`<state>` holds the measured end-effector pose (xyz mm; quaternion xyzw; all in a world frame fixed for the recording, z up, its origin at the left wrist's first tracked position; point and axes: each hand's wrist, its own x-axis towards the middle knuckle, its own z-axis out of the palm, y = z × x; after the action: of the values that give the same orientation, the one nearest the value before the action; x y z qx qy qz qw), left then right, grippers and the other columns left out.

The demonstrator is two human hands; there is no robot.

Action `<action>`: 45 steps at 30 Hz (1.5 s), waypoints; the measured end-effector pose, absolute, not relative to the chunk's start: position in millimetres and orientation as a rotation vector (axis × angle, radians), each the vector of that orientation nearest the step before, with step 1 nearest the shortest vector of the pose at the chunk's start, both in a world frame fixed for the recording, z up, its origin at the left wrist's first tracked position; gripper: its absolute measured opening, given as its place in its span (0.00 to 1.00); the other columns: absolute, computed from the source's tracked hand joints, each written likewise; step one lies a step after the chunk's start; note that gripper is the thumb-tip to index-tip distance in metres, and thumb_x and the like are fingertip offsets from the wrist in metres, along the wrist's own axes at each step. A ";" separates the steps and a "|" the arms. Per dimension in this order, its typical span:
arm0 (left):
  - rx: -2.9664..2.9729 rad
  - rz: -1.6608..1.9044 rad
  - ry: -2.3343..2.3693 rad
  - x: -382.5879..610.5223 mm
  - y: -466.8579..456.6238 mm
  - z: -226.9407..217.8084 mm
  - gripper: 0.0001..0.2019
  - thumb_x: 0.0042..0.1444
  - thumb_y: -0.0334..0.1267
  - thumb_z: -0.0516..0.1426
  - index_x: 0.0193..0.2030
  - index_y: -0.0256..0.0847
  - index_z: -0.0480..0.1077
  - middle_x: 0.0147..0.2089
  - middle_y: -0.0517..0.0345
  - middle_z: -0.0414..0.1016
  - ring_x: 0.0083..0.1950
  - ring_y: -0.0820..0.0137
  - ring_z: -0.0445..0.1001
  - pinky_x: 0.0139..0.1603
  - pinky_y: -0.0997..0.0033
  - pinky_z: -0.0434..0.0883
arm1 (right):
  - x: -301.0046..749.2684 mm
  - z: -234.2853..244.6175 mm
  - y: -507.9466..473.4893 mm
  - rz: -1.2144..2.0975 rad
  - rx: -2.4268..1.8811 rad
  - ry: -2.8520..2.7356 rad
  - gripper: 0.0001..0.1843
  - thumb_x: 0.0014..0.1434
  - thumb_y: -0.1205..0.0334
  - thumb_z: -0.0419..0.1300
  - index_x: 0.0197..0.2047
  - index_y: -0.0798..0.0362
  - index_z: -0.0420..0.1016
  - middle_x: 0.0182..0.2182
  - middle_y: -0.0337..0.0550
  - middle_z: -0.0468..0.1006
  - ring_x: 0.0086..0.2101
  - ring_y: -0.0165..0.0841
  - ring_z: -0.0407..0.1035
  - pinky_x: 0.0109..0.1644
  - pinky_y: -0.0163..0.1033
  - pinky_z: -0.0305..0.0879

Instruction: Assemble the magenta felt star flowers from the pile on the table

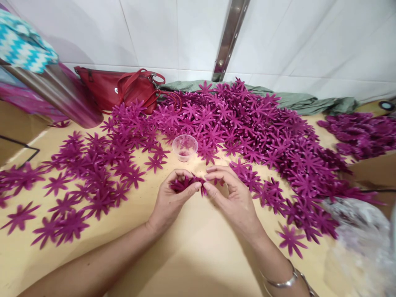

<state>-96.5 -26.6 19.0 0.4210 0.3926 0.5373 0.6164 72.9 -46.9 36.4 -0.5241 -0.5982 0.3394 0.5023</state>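
Being gripped in the left hand, a magenta flower bundle is held above the tabletop's middle, its right end pinched by the right hand; magenta flower cutouts are heaped toward the far edge, behind a clear plastic cup.

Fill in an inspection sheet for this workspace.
Surface: pale tabletop, visible between the forearms.
Work items: purple flower-shaped pieces, scattered at left, heaped at back and right; clear cup just beyond the hands.
Clutter: red bag, metallic cylinder and patterned cloth at left; clear plastic bag at right.
Hands: left hand pinches purple petals; right hand has fingertips at their edge, grip unclear.
Cables: none certain; thin black strip at left, nature unclear.
Surroundings: white wall, metal strip, green cloth along the back.
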 end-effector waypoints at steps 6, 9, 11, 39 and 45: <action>0.959 1.234 0.871 -96.5 -26.5 18.5 0.14 0.51 0.37 0.74 0.38 0.40 0.75 0.36 0.62 0.76 0.36 0.74 0.74 0.39 0.75 0.72 | 74.0 37.6 -46.4 1.001 -1.256 -1.330 0.07 0.68 0.57 0.63 0.37 0.47 0.79 0.39 0.43 0.79 0.42 0.37 0.74 0.50 0.43 0.69; 0.950 1.229 0.853 -97.0 -26.8 17.8 0.14 0.52 0.38 0.74 0.37 0.40 0.74 0.35 0.62 0.76 0.35 0.74 0.73 0.38 0.75 0.73 | 72.1 38.7 -46.9 1.022 -1.232 -1.310 0.05 0.67 0.56 0.64 0.40 0.47 0.79 0.43 0.44 0.79 0.45 0.37 0.74 0.51 0.43 0.68; 0.942 1.225 0.846 -97.2 -26.9 17.6 0.14 0.52 0.38 0.73 0.37 0.40 0.73 0.34 0.63 0.75 0.34 0.74 0.73 0.37 0.75 0.73 | 70.4 37.9 -47.5 1.062 -1.207 -1.319 0.05 0.66 0.56 0.66 0.42 0.48 0.80 0.43 0.44 0.80 0.45 0.38 0.73 0.50 0.43 0.68; 0.945 1.270 0.941 -98.7 -26.7 8.3 0.13 0.55 0.40 0.72 0.40 0.40 0.74 0.36 0.62 0.72 0.35 0.76 0.69 0.39 0.77 0.70 | 77.1 37.7 -36.1 1.242 -1.106 -0.634 0.19 0.45 0.50 0.82 0.37 0.47 0.84 0.31 0.34 0.82 0.34 0.29 0.73 0.45 0.34 0.72; 0.941 1.264 0.943 -98.4 -27.2 9.6 0.13 0.55 0.40 0.72 0.40 0.41 0.74 0.36 0.62 0.72 0.35 0.76 0.69 0.39 0.77 0.70 | 78.8 34.4 -35.0 1.207 -1.149 -0.671 0.17 0.46 0.50 0.81 0.35 0.48 0.84 0.32 0.37 0.83 0.33 0.30 0.73 0.43 0.38 0.72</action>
<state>-98.4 -27.2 9.6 0.4069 0.4081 0.5470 0.6072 78.8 -35.0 34.4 -0.5002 -0.2922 0.5257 0.6230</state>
